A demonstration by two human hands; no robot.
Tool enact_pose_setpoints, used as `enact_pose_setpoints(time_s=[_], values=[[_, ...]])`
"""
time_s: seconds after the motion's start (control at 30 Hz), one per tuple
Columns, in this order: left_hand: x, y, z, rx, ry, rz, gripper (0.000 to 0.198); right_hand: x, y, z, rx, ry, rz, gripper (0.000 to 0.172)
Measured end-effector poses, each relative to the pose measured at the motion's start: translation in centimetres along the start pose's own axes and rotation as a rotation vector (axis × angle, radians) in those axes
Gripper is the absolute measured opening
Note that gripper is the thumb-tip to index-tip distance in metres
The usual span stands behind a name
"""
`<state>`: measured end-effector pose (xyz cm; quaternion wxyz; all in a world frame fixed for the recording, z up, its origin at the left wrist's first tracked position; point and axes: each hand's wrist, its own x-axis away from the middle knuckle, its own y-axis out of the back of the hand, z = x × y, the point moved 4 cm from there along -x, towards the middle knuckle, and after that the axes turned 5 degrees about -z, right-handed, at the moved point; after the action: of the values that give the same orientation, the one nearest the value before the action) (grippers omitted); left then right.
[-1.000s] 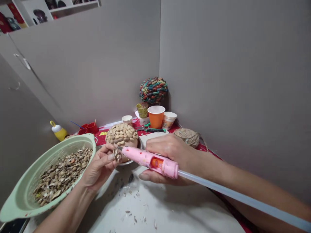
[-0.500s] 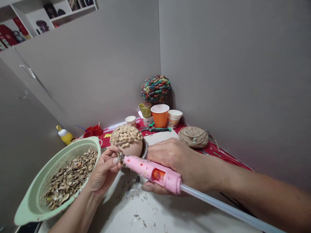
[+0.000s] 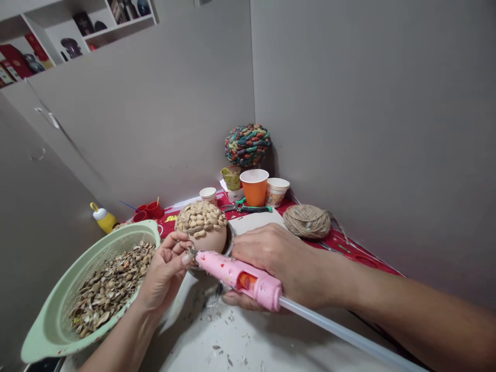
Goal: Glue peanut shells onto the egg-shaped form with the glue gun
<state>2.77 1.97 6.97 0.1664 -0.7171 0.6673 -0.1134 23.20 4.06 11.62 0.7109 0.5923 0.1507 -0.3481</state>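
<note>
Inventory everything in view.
gun: 1, pink, centre
glue stick: 1, translucent, gun's rear
ball: 1, beige, beyond gun
basket: 1, green, left
shells: many, brown, basket and ball
bumpy ball: 1, multicoloured, back
tall cup: 1, orange, back
paper cups: several, white, back
red cups: 3, red, back left
twine: 1, tan, right
pliers: 1, black/green, back
bottle: 1, yellow, far left
shelf: 1, white, upper left
cloth: 1, red, back
table: 1, white, below
left hand: 1, pinching scrap
right hand: 1, holding gun

Across the lower middle, a white tabletop (image 3: 194,347) is holding scattered fragments (image 3: 229,360), while behind it a red covering (image 3: 336,239), apparently cloth, is bearing a ball of twine (image 3: 307,221) right of centre and red cups (image 3: 155,210) left of centre.
</note>
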Motion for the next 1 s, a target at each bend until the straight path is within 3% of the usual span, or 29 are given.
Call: enact_pose_setpoints(time_s=[1.0], values=[[0.24,-0.44,-0.35,-0.048,-0.086,0.013,0.038,0.08,-0.13,-0.11,0.049,0.0,-0.023,0.038]])
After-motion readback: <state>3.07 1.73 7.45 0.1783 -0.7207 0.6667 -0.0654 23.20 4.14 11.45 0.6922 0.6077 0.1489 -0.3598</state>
